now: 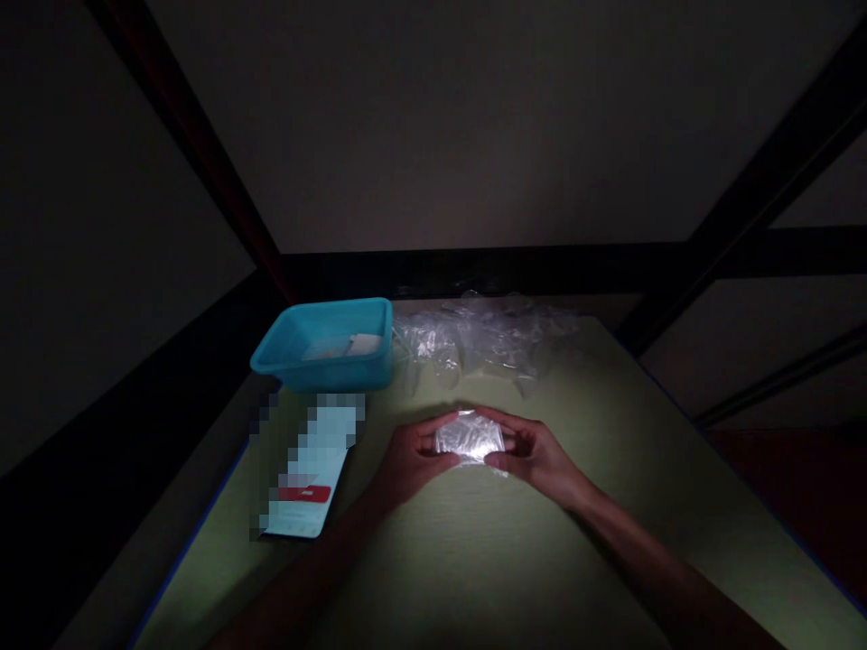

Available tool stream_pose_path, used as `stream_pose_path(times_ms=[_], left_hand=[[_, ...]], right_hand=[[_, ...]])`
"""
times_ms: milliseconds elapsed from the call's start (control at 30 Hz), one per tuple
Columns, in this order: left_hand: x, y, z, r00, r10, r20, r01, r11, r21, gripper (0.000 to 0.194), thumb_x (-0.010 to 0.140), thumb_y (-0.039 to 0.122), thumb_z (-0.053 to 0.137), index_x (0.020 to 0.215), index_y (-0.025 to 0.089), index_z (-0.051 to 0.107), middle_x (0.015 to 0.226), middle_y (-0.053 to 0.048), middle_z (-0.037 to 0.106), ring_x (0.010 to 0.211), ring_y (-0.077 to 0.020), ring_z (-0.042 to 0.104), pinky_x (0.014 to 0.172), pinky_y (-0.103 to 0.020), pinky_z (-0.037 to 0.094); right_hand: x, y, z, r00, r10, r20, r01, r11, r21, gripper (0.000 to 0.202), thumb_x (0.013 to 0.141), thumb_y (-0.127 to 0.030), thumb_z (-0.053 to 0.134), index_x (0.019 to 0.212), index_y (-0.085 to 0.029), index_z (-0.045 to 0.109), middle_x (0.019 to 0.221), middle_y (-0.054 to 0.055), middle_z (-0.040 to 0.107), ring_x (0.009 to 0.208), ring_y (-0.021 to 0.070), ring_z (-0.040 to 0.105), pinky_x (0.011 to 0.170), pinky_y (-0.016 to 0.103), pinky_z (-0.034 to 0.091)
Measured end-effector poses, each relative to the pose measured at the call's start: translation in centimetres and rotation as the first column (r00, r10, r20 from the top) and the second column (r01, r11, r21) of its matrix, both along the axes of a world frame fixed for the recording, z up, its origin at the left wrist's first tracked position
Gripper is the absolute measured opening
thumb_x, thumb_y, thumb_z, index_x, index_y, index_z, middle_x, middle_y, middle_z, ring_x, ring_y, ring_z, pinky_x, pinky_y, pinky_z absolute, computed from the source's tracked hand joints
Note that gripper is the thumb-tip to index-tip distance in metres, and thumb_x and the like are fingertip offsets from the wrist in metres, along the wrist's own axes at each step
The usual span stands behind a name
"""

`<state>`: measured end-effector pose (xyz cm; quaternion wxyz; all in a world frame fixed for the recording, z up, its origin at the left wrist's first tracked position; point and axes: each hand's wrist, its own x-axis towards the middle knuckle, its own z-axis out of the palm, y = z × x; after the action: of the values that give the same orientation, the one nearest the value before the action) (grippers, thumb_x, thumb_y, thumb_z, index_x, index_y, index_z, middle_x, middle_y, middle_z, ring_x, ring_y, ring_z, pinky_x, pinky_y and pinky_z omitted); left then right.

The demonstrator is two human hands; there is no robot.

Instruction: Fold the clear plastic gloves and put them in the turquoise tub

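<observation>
While the left hand (406,459) and right hand (545,456) pinch it from either end, a shiny plastic-wrapped packet (469,438) sits between them over the middle of the table (433,578).
Both hands closed on the packet, fingers along the far edge, thumbs at the near edge; contact with tabletop cannot be told. Dim room, bright glare on the film. Crumpled clear plastic (488,334) beyond the hands, beside a blue basin (325,375) with a white piece (367,344) inside. Phone (304,478), screen lit, left of the left hand, partly pixelated.
</observation>
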<state>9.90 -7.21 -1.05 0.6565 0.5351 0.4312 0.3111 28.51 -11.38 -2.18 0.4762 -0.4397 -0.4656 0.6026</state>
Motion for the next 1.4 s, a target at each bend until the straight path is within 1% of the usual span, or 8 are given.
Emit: stream_pose_path(times_ms=[133,333,567,833,933,1067,1233,1400], left_hand=[[0.0,-0.2,0.1,1.000,0.011,-0.003,-0.011,1.000,0.020,0.063,0.054,0.010,0.071,0.116,0.011,0.061,0.065,-0.003,0.072,0.056,-0.0153,0.063,0.051,-0.020,0.043],[0.1,-0.2,0.1,0.999,0.023,0.029,-0.024,0.999,0.029,0.065,0.053,0.011,0.073,0.116,0.012,0.061,0.098,-0.007,0.071,0.081,-0.0213,0.066,0.067,-0.025,0.049],[-0.2,-0.4,0.7,0.999,-0.034,0.032,0.034,0.999,0.006,0.072,0.060,0.010,0.069,0.129,0.013,0.048,0.073,-0.004,0.073,0.062,-0.0166,0.066,0.053,-0.020,0.045],[-0.1,-0.5,0.7,0.992,0.044,0.120,-0.045,0.999,0.006,0.068,0.060,0.004,0.070,0.125,0.015,0.053,0.082,-0.007,0.072,0.075,-0.0204,0.067,0.063,-0.024,0.049],[-0.4,0.4,0.9,0.906,0.277,0.322,-0.280,0.959,-0.038,0.052,0.053,0.000,0.074,0.101,0.017,0.065,0.105,-0.010,0.066,0.086,-0.0223,0.065,0.067,-0.025,0.051],[-1.9,2.3,1.2,0.735,0.475,0.484,-0.478,0.869,-0.127,0.045,0.053,-0.001,0.073,0.092,0.018,0.060,0.097,-0.004,0.066,0.085,-0.0192,0.066,0.071,-0.026,0.051],[-4.3,3.9,2.0,0.582,0.594,0.555,-0.587,0.779,-0.219,0.031,0.066,0.003,0.066,0.089,0.020,0.054,0.091,-0.002,0.066,0.088,-0.0165,0.065,0.080,-0.029,0.049],[-5.3,4.7,2.8,0.489,0.651,0.580,-0.590,0.737,-0.330,0.020,0.071,0.001,0.057,0.079,0.018,0.053,0.077,-0.001,0.067,0.076,-0.0144,0.067,0.074,-0.027,0.051]], right_hand=[[0.1,-0.1,0.3,0.998,-0.017,0.058,0.019,0.999,-0.027,0.060,0.060,-0.017,0.075,0.118,-0.019,0.059,0.085,0.002,0.069,0.062,0.0118,0.061,0.055,0.021,0.044],[-0.1,-0.4,0.9,0.998,0.004,0.061,-0.001,0.999,-0.055,0.063,0.060,-0.019,0.073,0.121,-0.018,0.056,0.091,0.004,0.069,0.072,0.0164,0.063,0.061,0.025,0.047],[-0.2,-0.3,0.7,0.997,-0.056,0.056,0.057,0.998,-0.021,0.061,0.060,-0.014,0.072,0.120,-0.016,0.055,0.076,0.000,0.066,0.056,0.0081,0.054,0.049,0.019,0.038],[-0.2,-0.7,1.0,0.989,-0.129,0.071,0.127,0.991,0.039,0.063,0.064,-0.026,0.075,0.122,-0.017,0.054,0.077,0.002,0.065,0.058,0.0098,0.054,0.052,0.021,0.040],[-0.1,-1.0,1.3,0.980,-0.158,0.123,0.157,0.987,0.021,0.064,0.065,-0.029,0.074,0.124,-0.017,0.052,0.066,-0.001,0.061,0.054,0.0094,0.050,0.049,0.021,0.039],[0.0,-1.0,1.4,0.970,-0.176,0.169,0.177,0.984,0.012,0.064,0.064,-0.031,0.075,0.123,-0.018,0.054,0.063,-0.002,0.059,0.052,0.0099,0.048,0.047,0.022,0.039],[0.0,-0.7,1.0,0.970,-0.169,0.173,0.173,0.985,-0.005,0.062,0.062,-0.032,0.076,0.119,-0.019,0.057,0.070,0.001,0.063,0.054,0.0108,0.051,0.048,0.022,0.040],[0.0,-0.7,1.0,0.969,-0.180,0.168,0.183,0.983,-0.002,0.062,0.062,-0.033,0.076,0.119,-0.019,0.057,0.074,0.002,0.064,0.056,0.0117,0.054,0.050,0.024,0.042]])
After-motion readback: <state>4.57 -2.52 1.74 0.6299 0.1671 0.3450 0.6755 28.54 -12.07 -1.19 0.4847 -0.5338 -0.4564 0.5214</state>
